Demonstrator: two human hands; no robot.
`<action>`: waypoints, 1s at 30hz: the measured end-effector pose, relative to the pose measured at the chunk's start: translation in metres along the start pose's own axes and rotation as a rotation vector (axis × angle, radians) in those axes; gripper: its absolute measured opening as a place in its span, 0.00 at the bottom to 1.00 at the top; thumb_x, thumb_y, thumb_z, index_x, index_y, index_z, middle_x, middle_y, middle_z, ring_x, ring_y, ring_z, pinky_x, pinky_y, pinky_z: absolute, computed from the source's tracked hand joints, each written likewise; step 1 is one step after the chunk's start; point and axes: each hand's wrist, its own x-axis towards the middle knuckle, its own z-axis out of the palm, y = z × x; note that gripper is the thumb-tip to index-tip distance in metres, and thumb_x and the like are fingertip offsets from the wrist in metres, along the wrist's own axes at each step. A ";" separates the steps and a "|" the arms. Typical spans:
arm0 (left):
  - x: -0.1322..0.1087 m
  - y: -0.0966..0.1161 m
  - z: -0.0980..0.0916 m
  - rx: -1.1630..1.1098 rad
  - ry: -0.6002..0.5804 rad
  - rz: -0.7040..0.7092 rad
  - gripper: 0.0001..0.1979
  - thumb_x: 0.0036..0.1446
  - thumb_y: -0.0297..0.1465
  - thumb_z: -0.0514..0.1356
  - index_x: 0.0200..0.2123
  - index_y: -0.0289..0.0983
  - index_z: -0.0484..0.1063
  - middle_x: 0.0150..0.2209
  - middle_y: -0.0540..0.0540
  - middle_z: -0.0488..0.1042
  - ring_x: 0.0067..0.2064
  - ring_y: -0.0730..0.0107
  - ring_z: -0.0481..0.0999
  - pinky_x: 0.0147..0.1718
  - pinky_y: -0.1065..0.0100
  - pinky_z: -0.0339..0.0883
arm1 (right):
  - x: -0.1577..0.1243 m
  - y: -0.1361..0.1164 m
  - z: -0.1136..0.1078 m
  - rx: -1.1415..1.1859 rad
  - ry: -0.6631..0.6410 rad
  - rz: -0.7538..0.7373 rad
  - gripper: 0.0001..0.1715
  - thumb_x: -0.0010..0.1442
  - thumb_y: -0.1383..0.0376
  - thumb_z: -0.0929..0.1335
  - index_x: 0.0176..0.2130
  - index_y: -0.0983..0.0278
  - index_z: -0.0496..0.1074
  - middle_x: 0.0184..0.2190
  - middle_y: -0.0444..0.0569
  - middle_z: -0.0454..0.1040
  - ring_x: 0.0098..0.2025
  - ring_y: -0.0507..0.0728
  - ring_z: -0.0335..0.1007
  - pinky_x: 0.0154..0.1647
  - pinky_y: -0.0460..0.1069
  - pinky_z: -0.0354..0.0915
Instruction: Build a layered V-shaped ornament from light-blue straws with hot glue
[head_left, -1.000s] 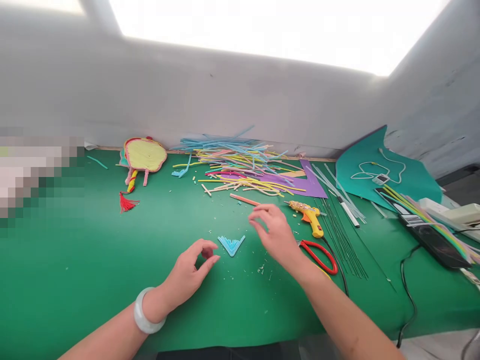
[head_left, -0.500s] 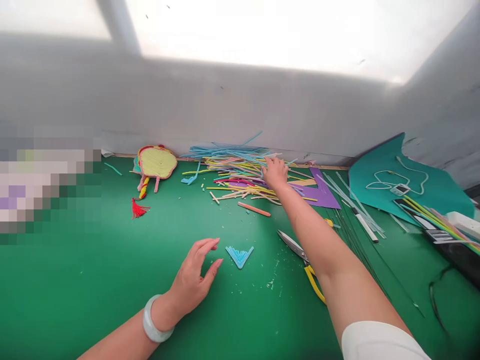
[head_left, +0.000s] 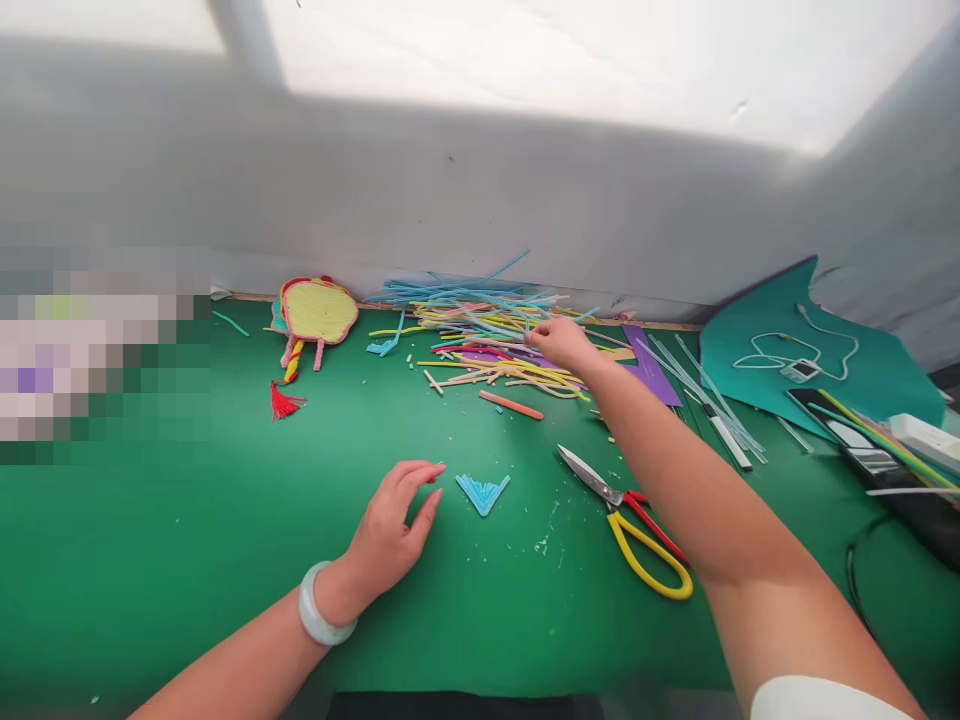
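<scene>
My left hand (head_left: 397, 520) rests over the green table with thumb and fingers apart, holding nothing. Just right of its fingertips lies a small light-blue V-shaped piece (head_left: 484, 496), built of short stems side by side. Stretched forward, my right hand (head_left: 562, 345) is at the right part of a pile of coloured craft stems (head_left: 480, 372). Its thumb and index finger pinch what looks like a pale blue stem (head_left: 491, 324), which points left across the pile. Under my right forearm, scissors (head_left: 619, 515) with one yellow and one red handle lie with the blades closed.
A yellow round fan-shaped craft (head_left: 319, 310) with a red tassel lies at the back left. An orange stick (head_left: 511, 405) is before the pile. On the right are clear glue sticks (head_left: 712, 395), a teal sheet (head_left: 727, 345) with a white cable, and a dark phone-like device (head_left: 847, 430).
My right hand has turned and closed into a pinch at the pile, its forearm shifting right and uncovering the scissor handles. The left hand keeps its pose. The view has tilted slightly.
</scene>
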 end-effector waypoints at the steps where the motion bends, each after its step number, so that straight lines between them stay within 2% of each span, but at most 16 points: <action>1: 0.001 0.000 -0.001 -0.011 0.009 -0.020 0.12 0.64 0.28 0.55 0.51 0.40 0.70 0.45 0.43 0.75 0.47 0.65 0.76 0.47 0.61 0.73 | -0.017 -0.001 -0.006 0.019 -0.044 0.003 0.12 0.58 0.59 0.68 0.30 0.64 0.78 0.22 0.46 0.74 0.27 0.55 0.67 0.30 0.49 0.57; 5: 0.002 0.011 -0.009 -0.108 0.052 -0.138 0.08 0.63 0.34 0.57 0.38 0.38 0.75 0.37 0.45 0.77 0.41 0.66 0.76 0.43 0.63 0.71 | -0.108 -0.007 -0.028 0.110 -0.043 0.023 0.15 0.62 0.57 0.64 0.32 0.62 0.75 0.20 0.43 0.73 0.25 0.53 0.66 0.27 0.48 0.56; 7: -0.002 0.024 -0.013 -0.197 0.062 -0.265 0.11 0.63 0.37 0.58 0.33 0.38 0.75 0.33 0.46 0.77 0.37 0.67 0.76 0.40 0.65 0.70 | -0.160 -0.013 -0.033 0.344 0.039 0.059 0.16 0.63 0.55 0.64 0.33 0.62 0.74 0.18 0.41 0.72 0.22 0.52 0.65 0.26 0.47 0.58; 10: -0.016 0.052 -0.009 -0.450 0.056 -0.518 0.14 0.61 0.42 0.59 0.34 0.38 0.78 0.31 0.46 0.79 0.34 0.67 0.77 0.39 0.66 0.71 | -0.233 -0.023 -0.025 0.592 0.106 0.162 0.19 0.63 0.49 0.64 0.35 0.62 0.72 0.18 0.40 0.69 0.19 0.51 0.60 0.21 0.45 0.56; 12: -0.029 0.071 0.003 -0.636 -0.015 -0.643 0.16 0.59 0.44 0.61 0.38 0.37 0.80 0.35 0.43 0.82 0.32 0.68 0.76 0.36 0.66 0.71 | -0.273 -0.030 -0.011 0.687 0.091 0.171 0.20 0.63 0.49 0.64 0.36 0.62 0.72 0.18 0.40 0.67 0.20 0.51 0.62 0.21 0.45 0.57; 14: -0.042 0.086 0.017 -0.808 -0.055 -0.729 0.21 0.55 0.45 0.64 0.47 0.38 0.78 0.41 0.41 0.82 0.33 0.68 0.76 0.33 0.67 0.70 | -0.302 -0.034 0.006 0.722 0.013 0.121 0.19 0.65 0.50 0.63 0.37 0.62 0.73 0.18 0.40 0.67 0.21 0.51 0.63 0.23 0.45 0.59; 15: -0.048 0.092 0.024 -0.871 -0.042 -0.764 0.21 0.55 0.44 0.65 0.47 0.38 0.78 0.44 0.41 0.81 0.32 0.70 0.75 0.33 0.68 0.70 | -0.314 -0.036 0.014 0.720 -0.054 0.078 0.19 0.65 0.51 0.63 0.37 0.61 0.74 0.18 0.41 0.68 0.21 0.51 0.63 0.24 0.45 0.60; 17: -0.057 0.097 0.034 -0.935 0.022 -0.816 0.18 0.57 0.45 0.63 0.39 0.35 0.80 0.45 0.38 0.80 0.32 0.71 0.75 0.33 0.69 0.69 | -0.332 -0.036 0.027 0.710 -0.136 -0.002 0.18 0.66 0.53 0.63 0.35 0.61 0.75 0.21 0.43 0.71 0.23 0.52 0.65 0.26 0.45 0.61; 18: -0.060 0.098 0.036 -0.961 0.048 -0.847 0.19 0.58 0.45 0.62 0.38 0.34 0.80 0.46 0.38 0.80 0.31 0.72 0.74 0.32 0.69 0.69 | -0.339 -0.034 0.032 0.703 -0.157 -0.029 0.18 0.66 0.54 0.63 0.35 0.61 0.76 0.24 0.44 0.74 0.26 0.52 0.67 0.28 0.45 0.62; 20: -0.065 0.095 0.035 -1.000 0.073 -0.898 0.21 0.59 0.46 0.61 0.41 0.33 0.79 0.46 0.36 0.80 0.30 0.73 0.74 0.32 0.68 0.69 | -0.350 -0.028 0.036 0.692 -0.175 -0.035 0.17 0.65 0.54 0.64 0.34 0.60 0.76 0.29 0.45 0.76 0.29 0.53 0.69 0.30 0.45 0.63; 22: -0.067 0.091 0.029 -1.022 0.075 -0.921 0.23 0.58 0.47 0.62 0.41 0.31 0.79 0.44 0.35 0.81 0.30 0.71 0.75 0.32 0.68 0.70 | -0.358 -0.016 0.036 0.676 -0.167 0.009 0.18 0.65 0.53 0.64 0.34 0.60 0.76 0.28 0.45 0.76 0.28 0.53 0.69 0.29 0.45 0.63; 27: -0.067 0.080 0.008 -1.003 0.178 -0.957 0.22 0.54 0.46 0.65 0.37 0.31 0.78 0.43 0.35 0.81 0.33 0.68 0.78 0.33 0.67 0.72 | -0.366 0.033 0.030 0.567 -0.031 0.103 0.21 0.63 0.49 0.65 0.33 0.60 0.78 0.29 0.47 0.77 0.28 0.55 0.70 0.31 0.48 0.66; 29: -0.067 0.080 0.005 -1.017 0.195 -0.961 0.22 0.53 0.46 0.66 0.37 0.31 0.78 0.43 0.35 0.81 0.34 0.66 0.79 0.35 0.66 0.73 | -0.366 0.048 0.028 0.447 0.110 0.088 0.23 0.63 0.47 0.65 0.34 0.60 0.79 0.30 0.50 0.78 0.32 0.58 0.72 0.36 0.51 0.67; 30: -0.067 0.081 0.006 -1.033 0.197 -0.963 0.22 0.53 0.46 0.66 0.38 0.31 0.78 0.44 0.35 0.81 0.35 0.65 0.80 0.36 0.65 0.74 | -0.366 0.050 0.028 0.363 0.232 0.084 0.23 0.63 0.47 0.65 0.34 0.60 0.79 0.33 0.52 0.79 0.36 0.60 0.72 0.41 0.54 0.67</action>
